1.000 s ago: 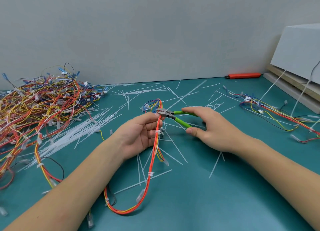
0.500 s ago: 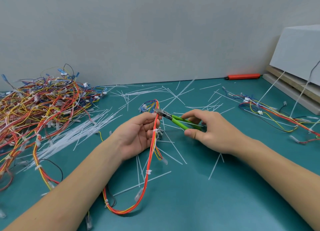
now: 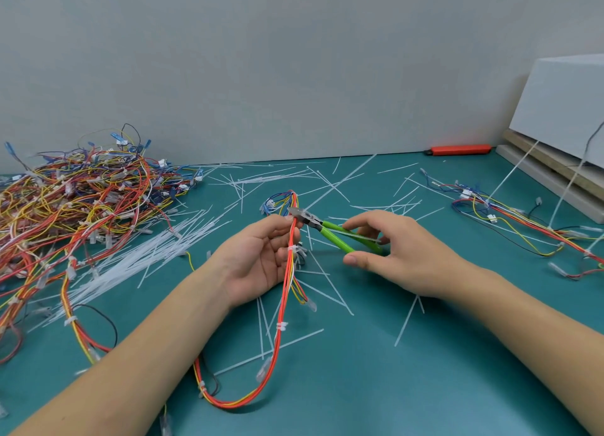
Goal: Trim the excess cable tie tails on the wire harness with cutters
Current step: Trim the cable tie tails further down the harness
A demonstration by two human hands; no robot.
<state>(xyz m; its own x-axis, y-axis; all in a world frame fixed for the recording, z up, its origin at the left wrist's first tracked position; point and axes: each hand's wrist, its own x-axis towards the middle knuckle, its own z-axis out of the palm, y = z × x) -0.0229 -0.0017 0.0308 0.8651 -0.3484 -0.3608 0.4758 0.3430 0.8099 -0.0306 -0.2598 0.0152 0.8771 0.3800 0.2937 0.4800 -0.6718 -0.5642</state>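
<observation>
Green-handled cutters (image 3: pixel 330 231) sit gripped in your right hand (image 3: pixel 395 255), nose pointing left at the wire harness (image 3: pixel 287 272). Your left hand (image 3: pixel 258 259) pinches that harness mid-worktop, its run lengthwise toward you, crossing the cutters.

The wire harness (image 3: pixel 283 291) is a bundle of red, orange and yellow wires bound by white cable ties (image 3: pixel 281 325), running up from a loop at 6 o'clock to blue-wired connectors at 12 o'clock. The green-handled cutters (image 3: pixel 322 228) lie tilted, grey head pointing to 10 o'clock and touching the harness near its top, handles trailing toward 4 o'clock.
</observation>
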